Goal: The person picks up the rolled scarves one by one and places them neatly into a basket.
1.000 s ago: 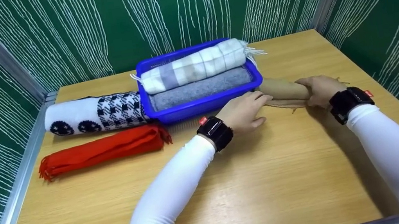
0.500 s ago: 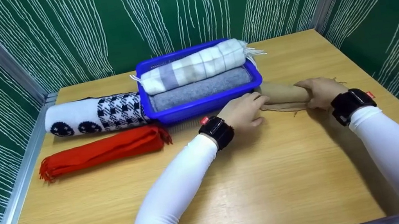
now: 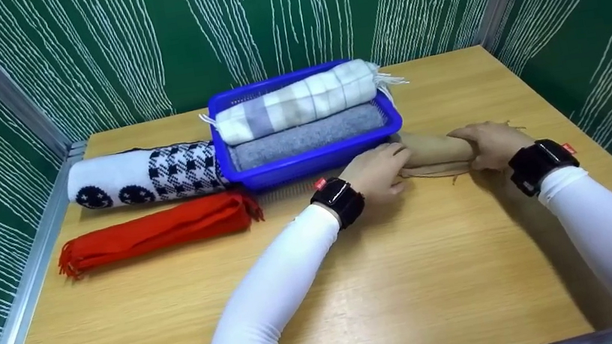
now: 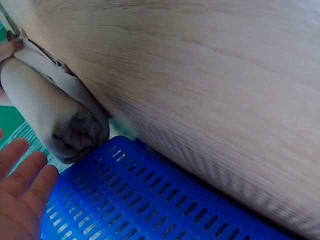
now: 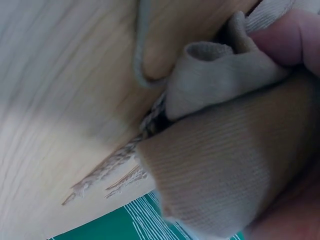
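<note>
A rolled beige scarf [image 3: 431, 148] lies on the table at the basket's right front corner, a loose flap along its near side. My right hand [image 3: 491, 145] grips its right end, thumb in front and fingers over the top. In the right wrist view, the thumb [image 5: 295, 37] presses the flap of the ribbed scarf [image 5: 215, 155], with twisted fringe poking out beyond. My left hand [image 3: 377, 174] hovers at the scarf's left end, by the basket's front wall. The left wrist view shows its fingers [image 4: 37, 175] loosely extended, apart from the roll [image 4: 45, 102], holding nothing.
The blue plastic basket [image 3: 316, 160] holds a rolled white plaid scarf [image 3: 302, 103] and a grey rolled scarf [image 3: 307, 136]. To its left lie a black-and-white patterned roll [image 3: 143, 177] and a folded red scarf [image 3: 157, 233]. Green panels [image 3: 283, 17] enclose the table.
The beige scarf has shifted slightly toward the front with my right hand still on it. My left hand has moved a little to the right.
</note>
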Demonstrator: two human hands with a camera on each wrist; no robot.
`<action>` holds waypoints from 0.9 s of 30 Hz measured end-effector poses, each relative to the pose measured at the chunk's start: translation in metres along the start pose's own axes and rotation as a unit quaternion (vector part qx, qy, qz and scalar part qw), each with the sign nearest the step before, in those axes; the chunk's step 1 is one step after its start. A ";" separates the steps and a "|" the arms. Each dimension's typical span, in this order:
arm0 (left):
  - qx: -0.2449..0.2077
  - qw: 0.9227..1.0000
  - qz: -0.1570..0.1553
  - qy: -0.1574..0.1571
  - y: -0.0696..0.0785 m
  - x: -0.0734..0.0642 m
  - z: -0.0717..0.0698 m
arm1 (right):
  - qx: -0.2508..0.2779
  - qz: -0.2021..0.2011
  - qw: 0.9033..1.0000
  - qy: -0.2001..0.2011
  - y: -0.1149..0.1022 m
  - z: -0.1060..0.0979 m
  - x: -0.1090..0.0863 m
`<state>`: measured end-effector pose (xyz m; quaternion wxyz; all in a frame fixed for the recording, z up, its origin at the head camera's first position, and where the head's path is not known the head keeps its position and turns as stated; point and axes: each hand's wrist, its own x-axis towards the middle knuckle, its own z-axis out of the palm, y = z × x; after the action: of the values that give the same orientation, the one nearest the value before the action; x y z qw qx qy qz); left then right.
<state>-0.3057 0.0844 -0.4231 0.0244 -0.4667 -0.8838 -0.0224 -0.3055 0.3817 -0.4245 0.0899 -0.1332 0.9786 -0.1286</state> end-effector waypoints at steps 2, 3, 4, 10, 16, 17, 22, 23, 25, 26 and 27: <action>-0.009 1.000 -0.007 -0.004 0.001 0.001 -0.001 | -0.002 -0.006 1.000 -0.001 -0.001 0.000 -0.001; -0.013 1.000 -0.010 -0.005 0.001 0.002 -0.001 | -0.003 -0.009 1.000 -0.001 -0.001 0.000 -0.001; -0.017 1.000 -0.012 -0.007 0.002 0.003 -0.001 | -0.003 -0.012 1.000 0.000 -0.002 0.000 -0.001; -0.017 1.000 -0.014 -0.008 0.003 0.005 0.002 | -0.011 -0.016 1.000 -0.006 -0.004 0.000 -0.002; -0.016 1.000 -0.022 -0.015 0.003 0.007 0.004 | -0.027 -0.021 0.999 -0.009 -0.008 0.000 -0.004; -0.016 0.999 -0.023 -0.016 0.003 0.007 0.004 | -0.029 -0.025 0.999 -0.007 -0.008 0.000 -0.005; -0.017 0.999 -0.027 -0.012 0.004 0.008 0.005 | -0.035 -0.042 0.998 -0.008 -0.010 0.000 -0.007; -0.016 0.999 -0.028 -0.011 0.004 0.008 0.005 | -0.035 -0.045 0.998 -0.009 -0.011 0.000 -0.007; -0.017 0.999 -0.032 -0.013 0.005 0.008 0.006 | -0.032 -0.055 0.998 -0.009 -0.011 0.001 -0.007; -0.017 0.999 -0.033 -0.015 0.005 0.008 0.006 | -0.029 -0.060 0.998 -0.010 -0.012 0.001 -0.007; -0.017 0.999 -0.036 -0.017 0.006 0.008 0.007 | -0.027 -0.065 0.997 -0.010 -0.012 0.001 -0.007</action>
<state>-0.3054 0.0948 -0.4291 0.0004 -0.4355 -0.8997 -0.0307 -0.2956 0.3720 -0.4213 0.0871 -0.2000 0.9701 -0.1065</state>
